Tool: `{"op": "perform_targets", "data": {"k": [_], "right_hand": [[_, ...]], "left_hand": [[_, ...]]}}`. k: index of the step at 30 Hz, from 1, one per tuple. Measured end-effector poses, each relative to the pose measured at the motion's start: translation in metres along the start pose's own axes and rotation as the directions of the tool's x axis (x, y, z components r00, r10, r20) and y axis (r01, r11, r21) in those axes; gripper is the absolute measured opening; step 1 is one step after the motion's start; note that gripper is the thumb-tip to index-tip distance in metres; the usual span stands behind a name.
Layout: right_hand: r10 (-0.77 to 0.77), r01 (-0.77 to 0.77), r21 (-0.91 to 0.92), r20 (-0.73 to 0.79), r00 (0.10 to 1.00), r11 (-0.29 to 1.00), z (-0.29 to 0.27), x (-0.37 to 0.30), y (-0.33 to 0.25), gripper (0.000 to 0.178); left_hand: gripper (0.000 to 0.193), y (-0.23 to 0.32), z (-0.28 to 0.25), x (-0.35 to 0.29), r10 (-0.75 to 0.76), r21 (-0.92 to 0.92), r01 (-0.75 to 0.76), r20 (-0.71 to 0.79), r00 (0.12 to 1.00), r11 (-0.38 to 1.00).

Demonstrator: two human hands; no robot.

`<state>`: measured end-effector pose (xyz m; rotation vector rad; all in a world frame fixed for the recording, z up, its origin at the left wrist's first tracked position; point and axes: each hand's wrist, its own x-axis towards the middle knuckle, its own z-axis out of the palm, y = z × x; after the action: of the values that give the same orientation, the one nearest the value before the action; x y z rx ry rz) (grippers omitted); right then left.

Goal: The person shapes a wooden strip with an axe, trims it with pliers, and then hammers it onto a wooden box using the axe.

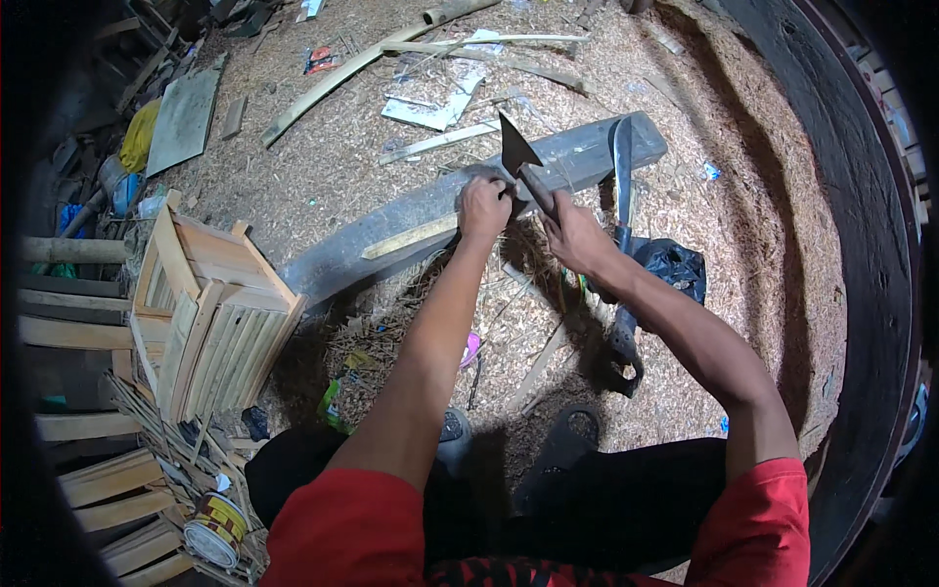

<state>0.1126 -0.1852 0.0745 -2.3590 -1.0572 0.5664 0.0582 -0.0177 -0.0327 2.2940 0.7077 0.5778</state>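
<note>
My right hand point(577, 233) grips the round wooden handle of a hand tool point(518, 149) with a dark, broad, pointed blade, held above a long grey beam point(391, 210). Just left of it, my left hand point(483, 207) is closed at the beam; what its fingers hold is hidden. A pale wooden strip point(409, 238) lies along the beam's near side, its right end close to my left wrist. To the right of my right hand, a machete point(623, 166) with a curved blade and dark handle rests across the beam.
A slatted wooden frame point(220, 313) stands at the left. Beyond the beam lie bamboo lengths point(342, 78) and white sheets point(437, 106) on shavings. A black plastic bag point(673, 269) lies right, before a dark timber wall point(866, 245). A paint bucket point(217, 528) stands lower left.
</note>
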Motion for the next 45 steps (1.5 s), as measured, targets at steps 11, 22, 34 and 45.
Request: {"op": "perform_targets", "data": {"k": [11,22,34,45], "right_hand": [[-0.022,0.024,0.018,-0.071,0.997,1.0,-0.007,-0.006,-0.013,0.027],[-0.028,0.028,-0.002,-0.074,0.997,1.0,0.002,-0.009,-0.005,0.027],[0.137,-0.134,0.037,-0.137,0.981,0.99,-0.013,-0.004,-0.003,0.041],[0.193,-0.191,-0.093,0.022,0.981,0.977,-0.003,-0.005,0.042,0.048]], "left_hand": [[0.018,-0.01,-0.001,0.002,0.13,-0.016,-0.131,-0.06,0.99,0.991],[0.019,-0.011,0.002,0.0,0.129,-0.005,-0.129,-0.048,0.99,0.992],[0.019,-0.007,-0.021,0.005,0.138,-0.329,-0.135,-0.013,0.99,0.935],[0.025,-0.006,-0.071,-0.025,-0.067,-0.605,0.211,0.251,0.966,0.768]]}}
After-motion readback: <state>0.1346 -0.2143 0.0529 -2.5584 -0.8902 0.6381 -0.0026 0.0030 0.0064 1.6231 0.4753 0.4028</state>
